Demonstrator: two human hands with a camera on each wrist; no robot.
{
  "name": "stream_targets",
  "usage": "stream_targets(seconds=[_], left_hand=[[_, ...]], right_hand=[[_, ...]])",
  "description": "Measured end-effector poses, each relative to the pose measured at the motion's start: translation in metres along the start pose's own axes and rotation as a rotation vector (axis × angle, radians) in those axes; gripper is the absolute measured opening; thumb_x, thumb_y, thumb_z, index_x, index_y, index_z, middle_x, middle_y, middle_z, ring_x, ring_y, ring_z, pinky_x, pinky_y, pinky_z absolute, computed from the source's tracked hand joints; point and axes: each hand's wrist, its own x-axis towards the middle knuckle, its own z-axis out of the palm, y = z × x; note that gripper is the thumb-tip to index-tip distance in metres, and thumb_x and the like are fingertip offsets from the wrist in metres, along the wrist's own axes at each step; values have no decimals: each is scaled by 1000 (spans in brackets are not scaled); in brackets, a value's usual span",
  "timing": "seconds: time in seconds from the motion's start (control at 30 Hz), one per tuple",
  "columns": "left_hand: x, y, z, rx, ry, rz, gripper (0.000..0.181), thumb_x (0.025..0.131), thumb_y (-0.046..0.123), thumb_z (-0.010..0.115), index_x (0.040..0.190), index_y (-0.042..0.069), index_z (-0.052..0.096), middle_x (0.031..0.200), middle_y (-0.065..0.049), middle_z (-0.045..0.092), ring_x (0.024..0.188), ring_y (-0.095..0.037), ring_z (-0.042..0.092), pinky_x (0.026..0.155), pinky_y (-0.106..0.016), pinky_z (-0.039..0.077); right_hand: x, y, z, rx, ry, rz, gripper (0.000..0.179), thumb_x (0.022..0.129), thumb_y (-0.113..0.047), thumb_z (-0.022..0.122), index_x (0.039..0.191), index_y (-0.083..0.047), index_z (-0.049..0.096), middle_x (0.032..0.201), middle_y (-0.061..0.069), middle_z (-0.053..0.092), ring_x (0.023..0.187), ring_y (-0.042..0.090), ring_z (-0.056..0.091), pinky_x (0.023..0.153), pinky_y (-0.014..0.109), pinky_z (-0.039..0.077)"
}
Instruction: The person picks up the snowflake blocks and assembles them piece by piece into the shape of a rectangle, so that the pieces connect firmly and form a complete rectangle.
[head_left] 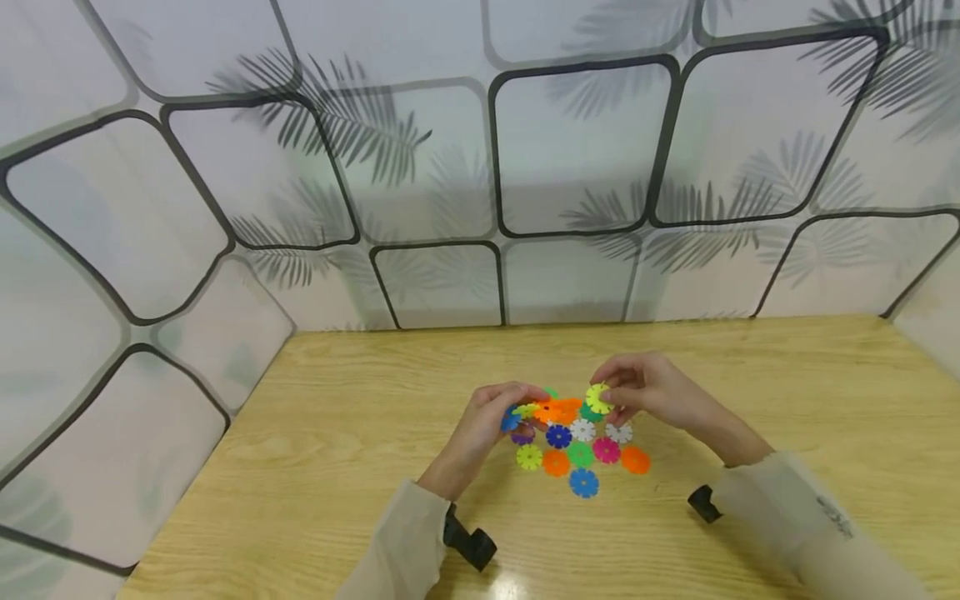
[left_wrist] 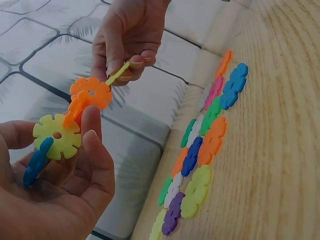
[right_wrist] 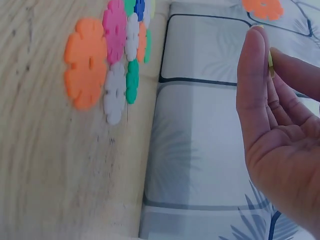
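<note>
My left hand (head_left: 474,425) holds a short chain of slotted plastic snowflake discs above the table. In the left wrist view the chain runs from a blue disc (left_wrist: 38,162) through a yellow disc (left_wrist: 66,144) to two orange ones, the outer being an orange disc (left_wrist: 101,96). My right hand (head_left: 651,390) pinches a single yellow disc (head_left: 597,398) between thumb and fingers. Seen from the left wrist, that disc is edge-on, its lower edge right at the rim of the outer orange disc. The right wrist view shows only a thin yellow edge (right_wrist: 271,64) between the fingertips.
Several loose discs lie on the wooden table (head_left: 360,467) below the hands, among them a light blue disc (head_left: 583,483), a pink disc (head_left: 607,450) and an orange disc (head_left: 636,460). A patterned panel (head_left: 577,167) stands behind the table. Black straps circle both wrists.
</note>
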Motion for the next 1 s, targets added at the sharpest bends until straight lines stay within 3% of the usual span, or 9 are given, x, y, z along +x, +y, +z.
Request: stream_targets(seconds=[0.33,0.57,0.73,1.0], left_hand=[[3,-1,2,14,19,-21,39,108,22,44,116,-8,68,108,-9,71,80,-14,67,77,-30,55],[3,0,1,18,31,-20,39,108,22,46,116,-8,68,110,-9,70,80,-14,68,82,-38,57],[4,0,4,21,32,-27,37,108,22,49,116,-8,67,112,-10,69,82,-15,68,84,-37,56],[3,-2,6,-6,31,-36,32,106,17,53,117,-10,65,107,-6,69,84,-13,65,87,-38,57]], right_hand=[[2,-5,6,36,22,49,23,97,3,62,114,17,57,87,16,65,64,25,70,65,38,61],[4,-6,10,50,40,72,23,97,3,62,114,17,56,87,15,64,67,31,71,66,38,61],[3,-6,12,74,72,88,25,98,3,61,116,19,54,86,15,63,68,34,71,67,38,61],[4,-4,22,167,127,106,30,99,3,59,120,22,49,84,13,62,69,25,71,68,37,61]])
